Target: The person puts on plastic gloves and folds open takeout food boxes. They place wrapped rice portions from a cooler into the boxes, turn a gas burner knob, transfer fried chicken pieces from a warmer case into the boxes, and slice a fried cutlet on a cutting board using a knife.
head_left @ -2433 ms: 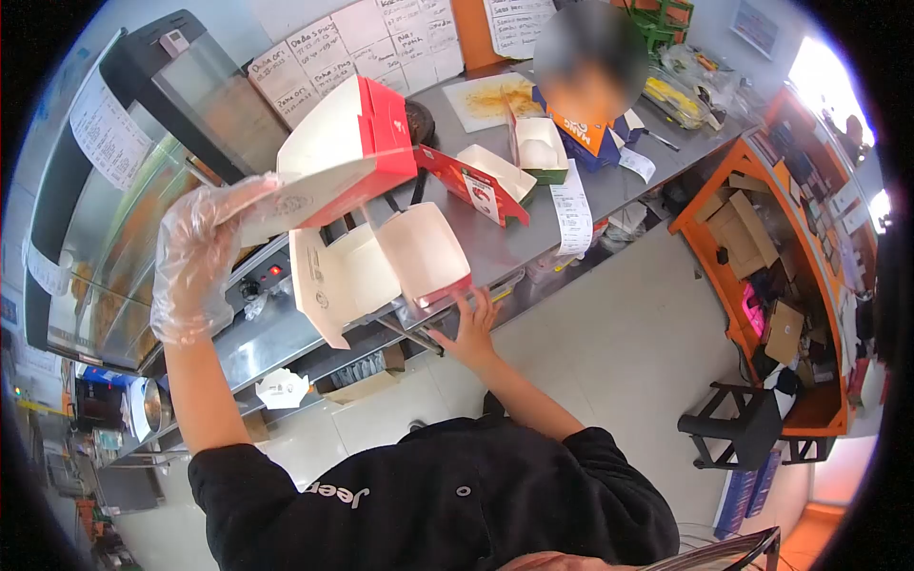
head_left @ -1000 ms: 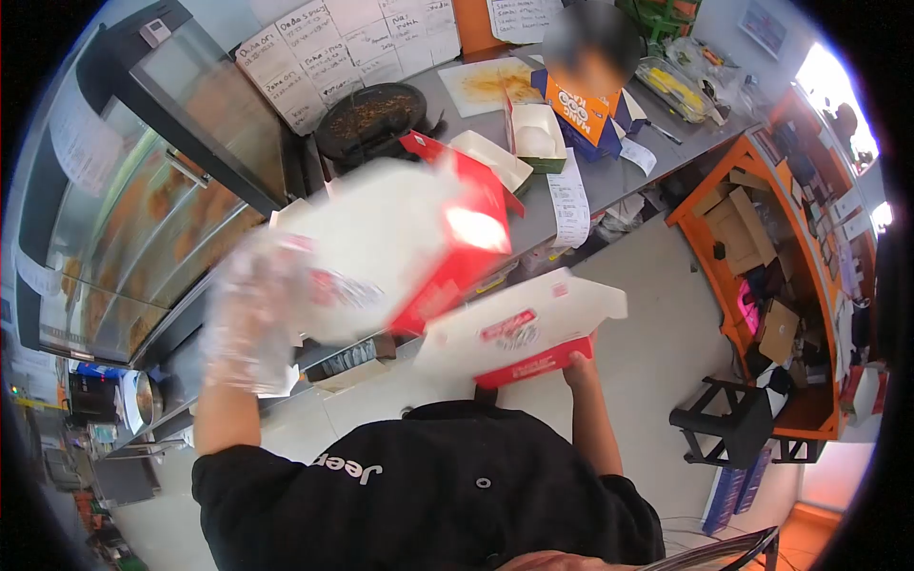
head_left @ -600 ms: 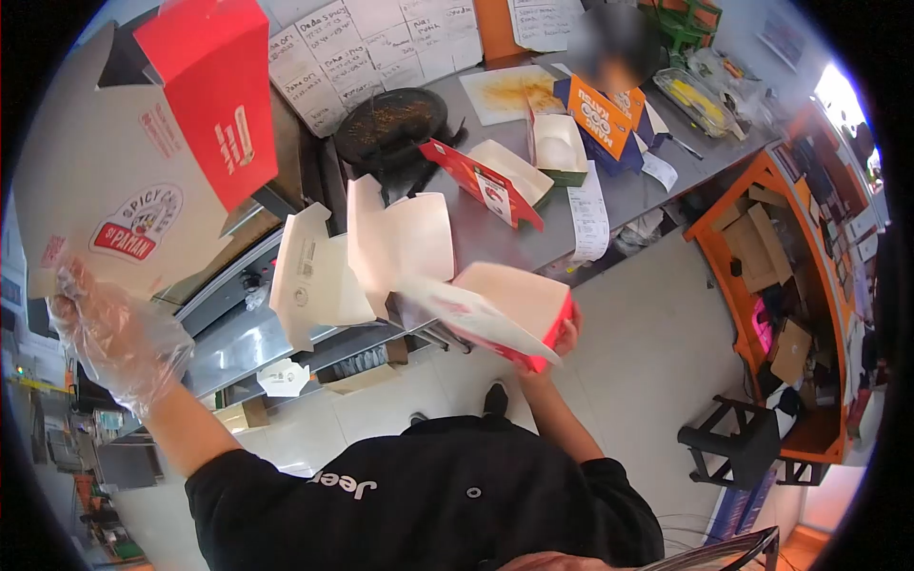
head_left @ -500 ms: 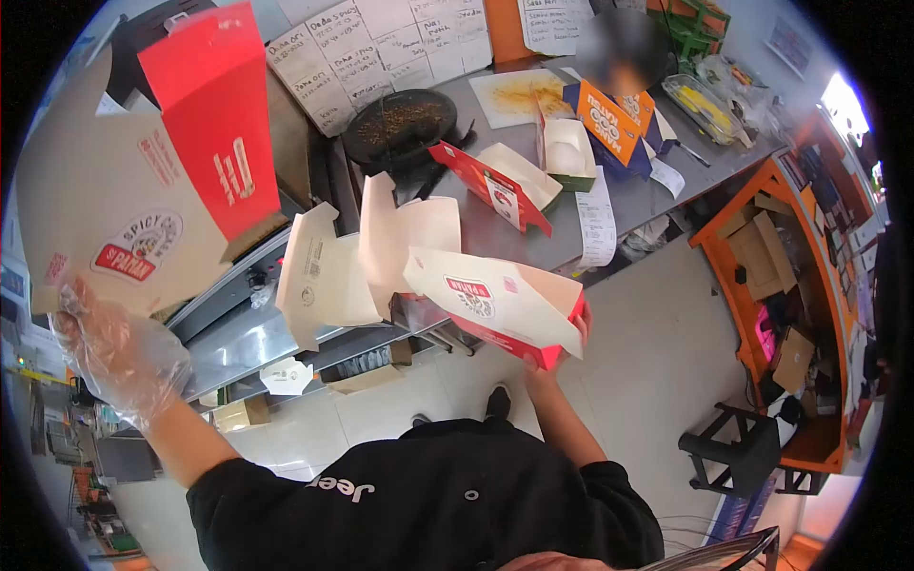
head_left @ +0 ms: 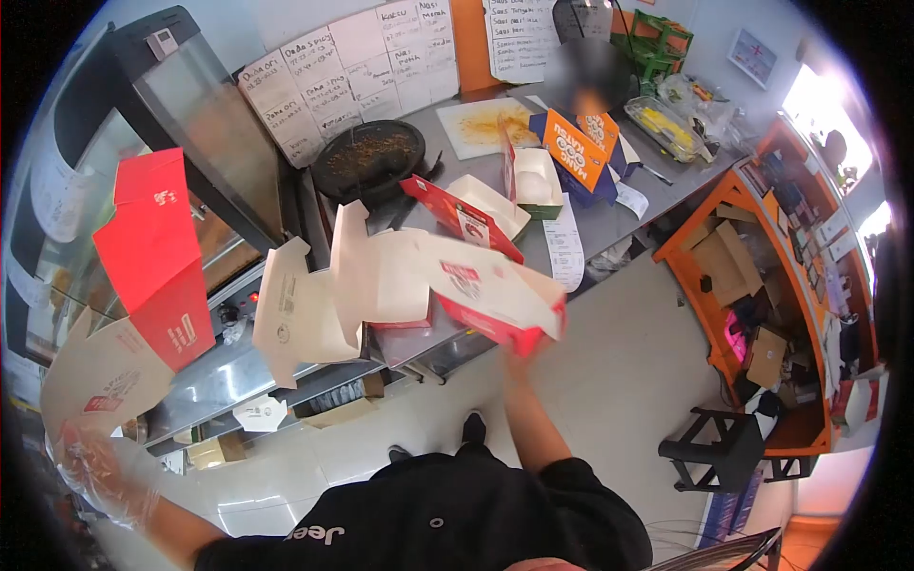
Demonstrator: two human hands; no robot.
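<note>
A large red and white box (head_left: pixel 162 271) is held up at the far left, in front of the glass display case (head_left: pixel 81 271), by the left hand (head_left: pixel 103 473). That hand is covered by a clear plastic glove (head_left: pixel 138 490); its fingers are closed on the edge of a white flap, though their tips are partly hidden.

A smaller red and white box (head_left: pixel 490 290) is gripped at its red end by the right hand (head_left: pixel 519 350). The right fingers are mostly hidden and blurred, so how far they are bent cannot be told. The smaller box is tilted, its printed lid turned toward the camera.

Just to its left, a white box (head_left: pixel 314 324) and a red-based box (head_left: pixel 398 285) are seen open, side by side at the edge of the counter (head_left: pixel 602 224). Behind them, a black pan (head_left: pixel 369 157) is placed near a stained chopping board (head_left: pixel 484 127).
</note>
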